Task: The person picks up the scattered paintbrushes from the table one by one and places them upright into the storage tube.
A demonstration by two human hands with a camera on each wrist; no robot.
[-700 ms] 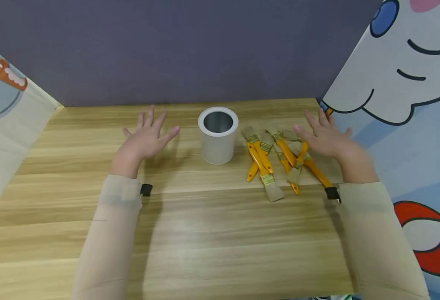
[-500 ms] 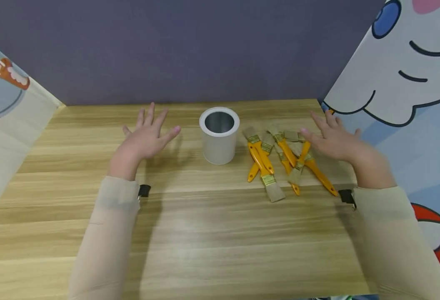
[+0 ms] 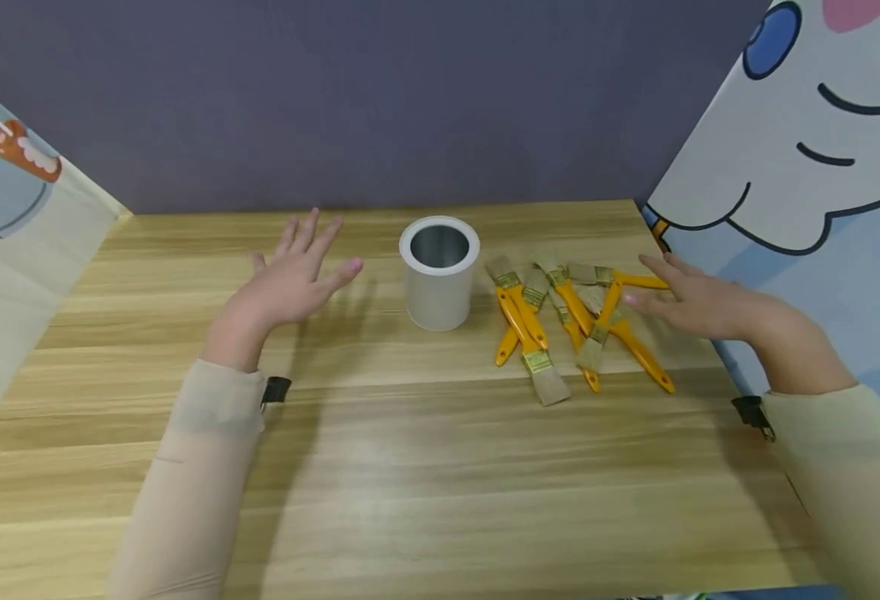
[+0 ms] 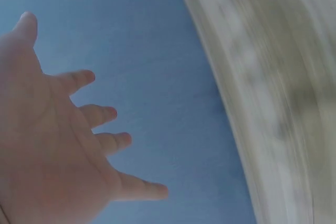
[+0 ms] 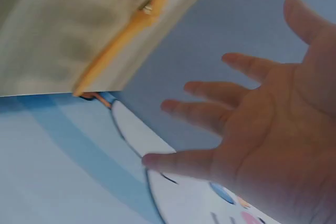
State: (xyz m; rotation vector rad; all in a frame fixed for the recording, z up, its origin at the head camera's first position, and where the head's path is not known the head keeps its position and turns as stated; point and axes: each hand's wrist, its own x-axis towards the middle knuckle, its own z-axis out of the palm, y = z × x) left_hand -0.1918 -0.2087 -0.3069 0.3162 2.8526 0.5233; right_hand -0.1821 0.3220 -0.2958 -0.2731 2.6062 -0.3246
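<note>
My left hand (image 3: 286,283) hovers over the left part of the table with its fingers spread, holding nothing; the left wrist view shows its bare palm (image 4: 52,145). To its right stands a white cylindrical can (image 3: 438,292), its dark grey inside visible from above. Right of the can lies a loose heap of paintbrushes (image 3: 537,325) with orange handles and pale bristles. At the heap's right edge is my right hand (image 3: 710,304), fingers extended, its fingertips overlapping one brush's orange handle (image 3: 642,282). The right wrist view shows that palm (image 5: 283,124) with nothing in it.
The wood-grain table (image 3: 410,475) meets a dark blue-grey wall (image 3: 380,100) behind. A cartoon-printed panel (image 3: 822,292) borders the right side, close to my right arm. Another printed panel (image 3: 5,292) flanks the left.
My right hand has moved right and toward me, turning flatter, so that another brush handle shows at the heap's right. My left hand has barely shifted; its forearm swung slightly left.
</note>
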